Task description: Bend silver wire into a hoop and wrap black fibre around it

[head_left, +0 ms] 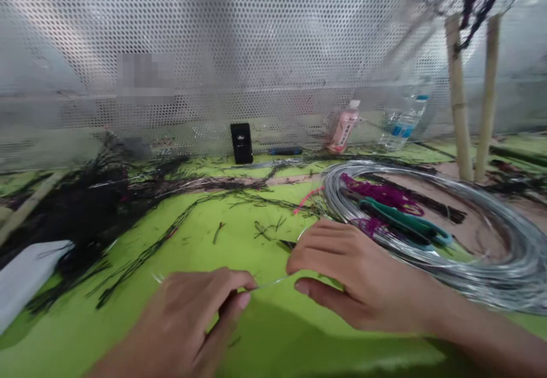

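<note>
A short, thin, pale wire (273, 283) stretches between my two hands over the green tabletop (273, 332). My left hand (192, 309) pinches one end of it between thumb and forefinger. At the other end, my right hand (342, 275) has its fingers curled over the wire, with the thumb just below. A small dark pointed piece (287, 244) shows beside the right knuckles; its kind is hidden. Right of that hand lies a big coil of silvery wire (478, 275), with green-handled cutters (401, 221) and purple netting (384, 193) on it.
Black strands (94, 201) are heaped at left near a white block (32, 275). A perforated metal panel (256, 42) closes the back. Before it stand a black box (242, 143), a pink bottle (344, 127) and a clear bottle (404, 124). Two bamboo posts (459, 105) rise at right.
</note>
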